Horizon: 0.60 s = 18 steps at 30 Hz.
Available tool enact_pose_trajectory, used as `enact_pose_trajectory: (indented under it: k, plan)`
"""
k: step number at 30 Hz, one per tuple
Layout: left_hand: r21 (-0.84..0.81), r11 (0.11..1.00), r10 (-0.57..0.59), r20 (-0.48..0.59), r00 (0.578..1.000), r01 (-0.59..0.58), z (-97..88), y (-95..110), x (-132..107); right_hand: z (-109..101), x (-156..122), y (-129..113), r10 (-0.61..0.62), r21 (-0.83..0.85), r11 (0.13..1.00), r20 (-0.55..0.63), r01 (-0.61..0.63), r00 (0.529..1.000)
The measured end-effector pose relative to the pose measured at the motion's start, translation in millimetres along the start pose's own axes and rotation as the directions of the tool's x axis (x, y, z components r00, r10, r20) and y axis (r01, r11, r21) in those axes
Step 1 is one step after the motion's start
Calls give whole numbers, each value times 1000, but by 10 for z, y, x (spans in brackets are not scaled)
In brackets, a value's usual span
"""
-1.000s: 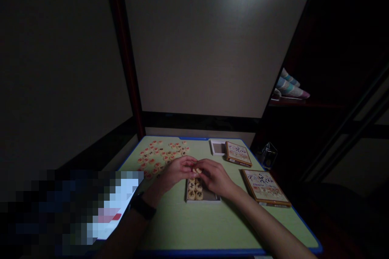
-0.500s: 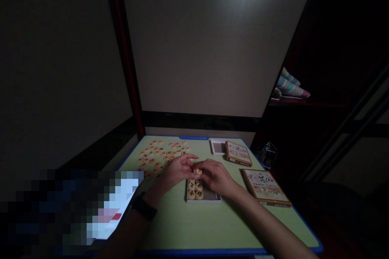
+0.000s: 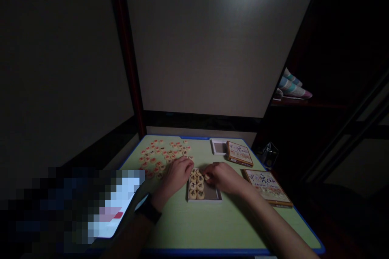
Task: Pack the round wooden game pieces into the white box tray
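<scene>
The tray (image 3: 212,192) holds black-marked pieces (image 3: 200,186) along its left half. The right hand (image 3: 209,173) pinches a piece (image 3: 207,177), blocking the tray's far right side; the left hand (image 3: 180,170) curls beside its far left, grip unclear. Right of the tray lies a box (image 3: 269,186); beyond its left, loose pieces (image 3: 147,159); beyond its right, another box (image 3: 239,153). Half a second ago, the hands met above the tray.
</scene>
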<state>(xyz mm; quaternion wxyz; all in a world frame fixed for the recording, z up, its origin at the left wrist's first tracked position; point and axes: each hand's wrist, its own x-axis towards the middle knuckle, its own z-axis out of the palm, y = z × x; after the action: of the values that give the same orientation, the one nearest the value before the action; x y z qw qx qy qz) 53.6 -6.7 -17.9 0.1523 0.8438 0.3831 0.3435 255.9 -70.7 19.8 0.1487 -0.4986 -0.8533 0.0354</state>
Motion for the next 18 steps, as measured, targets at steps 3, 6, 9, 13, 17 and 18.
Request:
enact_pose_trajectory:
  k: [3, 6, 9, 13, 17, 18]
  plan:
    - [51, 998, 36, 69, 997, -40, 20, 26, -31, 76, 14, -18, 5, -47, 999, 16, -5, 1000]
    - [57, 997, 51, 102, 993, -57, 38, 32, -41, 106, 22, -10, 26, -40, 999, 8, -26, 1000]
    - [61, 996, 50, 131, 990, -59, 50, 28, -46, 120, 29, 4, 30, -41, 999, 0, -30, 1000]
    - [88, 994, 46, 157, 987, -60, 70, 23, -50, 133, 39, 20, 20, -35, 999, -9, -20, 1000]
    - [74, 995, 60, 131, 990, -70, 91, 9, -52, 131, 38, 28, 43, -24, 999, -24, -44, 999]
    - [69, 995, 60, 131, 990, -70, 95, 6, -52, 128, 37, 28, 49, -16, 999, -25, -49, 998]
